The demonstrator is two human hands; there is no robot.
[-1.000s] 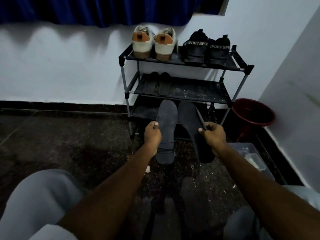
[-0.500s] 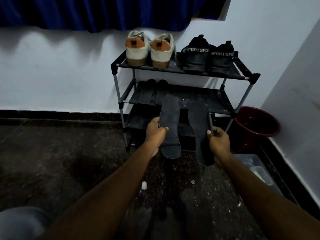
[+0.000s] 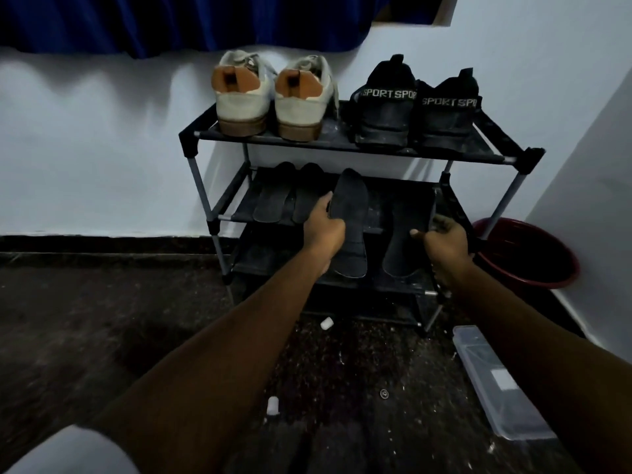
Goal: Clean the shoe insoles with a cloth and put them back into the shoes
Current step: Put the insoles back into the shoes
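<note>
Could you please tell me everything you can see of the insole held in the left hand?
The insole is dark, nearly black, flat and thin, with a matte, fabric-like face and a rounded toe. It stands roughly upright, toe up, before the shoe rack. The left hand grips its left edge near the middle.

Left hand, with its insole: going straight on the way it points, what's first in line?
Probably the middle shelf: the left hand points forward, and its insole tip overlaps that shelf beside the two insoles lying there. Depth unclear.
</note>
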